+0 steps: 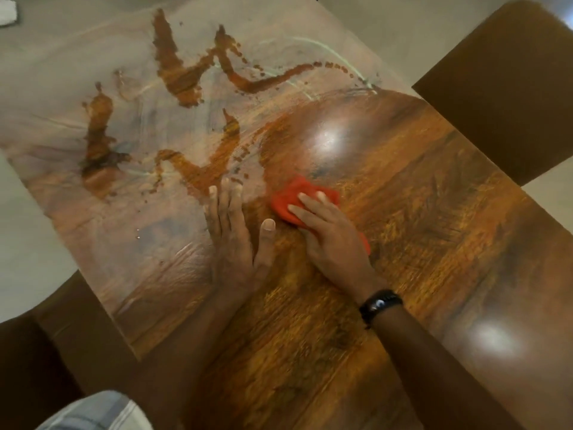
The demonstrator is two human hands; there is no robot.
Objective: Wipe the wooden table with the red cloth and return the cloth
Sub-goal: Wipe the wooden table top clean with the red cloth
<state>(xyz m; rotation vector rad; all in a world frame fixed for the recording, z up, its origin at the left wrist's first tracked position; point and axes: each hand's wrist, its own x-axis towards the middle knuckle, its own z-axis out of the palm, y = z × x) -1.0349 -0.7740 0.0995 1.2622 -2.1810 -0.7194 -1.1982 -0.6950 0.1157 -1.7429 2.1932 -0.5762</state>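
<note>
The wooden table (418,231) fills most of the head view. Its far left half looks dull and greyish, crossed by wet streaks and droplets (198,72), while the near right half shows shiny brown grain. The red cloth (290,197) lies bunched on the table near the middle. My right hand (331,237) presses flat on top of it, fingers spread over the cloth, a black band on the wrist. Just left of the cloth, my left hand (235,240) lies flat on the bare wood, fingers apart and holding nothing.
A brown chair seat (502,85) stands at the table's far right edge. Another dark chair (46,361) sits at the near left corner. A small white object (7,10) lies on the pale floor at top left. A grey trouser leg (99,411) shows at the bottom.
</note>
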